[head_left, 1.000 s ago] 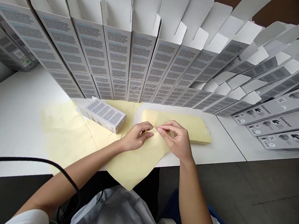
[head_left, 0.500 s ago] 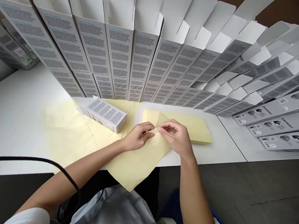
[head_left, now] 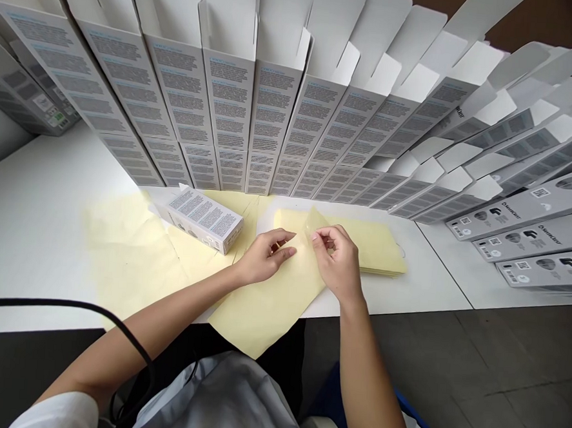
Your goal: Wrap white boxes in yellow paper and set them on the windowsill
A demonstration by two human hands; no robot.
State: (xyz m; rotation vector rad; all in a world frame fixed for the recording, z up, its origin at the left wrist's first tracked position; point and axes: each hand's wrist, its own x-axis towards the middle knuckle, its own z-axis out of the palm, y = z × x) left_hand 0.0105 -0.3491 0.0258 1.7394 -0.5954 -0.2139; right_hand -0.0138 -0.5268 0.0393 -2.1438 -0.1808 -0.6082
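A pale yellow sheet (head_left: pixel 265 303) lies on the white table (head_left: pixel 33 224) and hangs over its front edge. My left hand (head_left: pixel 264 256) rests on the sheet's upper part, fingers curled and pressing it down. My right hand (head_left: pixel 335 259) pinches a small, nearly clear piece (head_left: pixel 313 223) lifted from the sheet's top corner. Just right of my hands lies a stack of the same yellow sheets (head_left: pixel 375 248). A small closed white carton (head_left: pixel 202 218) with printed text lies on its side to the left of my left hand.
A dense row of tall open white cartons (head_left: pixel 234 107) stands along the back of the table. Flat-lying cartons (head_left: pixel 531 235) are stacked at the right. More yellow sheets (head_left: pixel 123 249) are spread at the left. A black cable (head_left: pixel 91 312) crosses the lower left.
My right hand has pulled the small clear piece up and away from the sheet's corner. The left hand has stayed pressing on the sheet.
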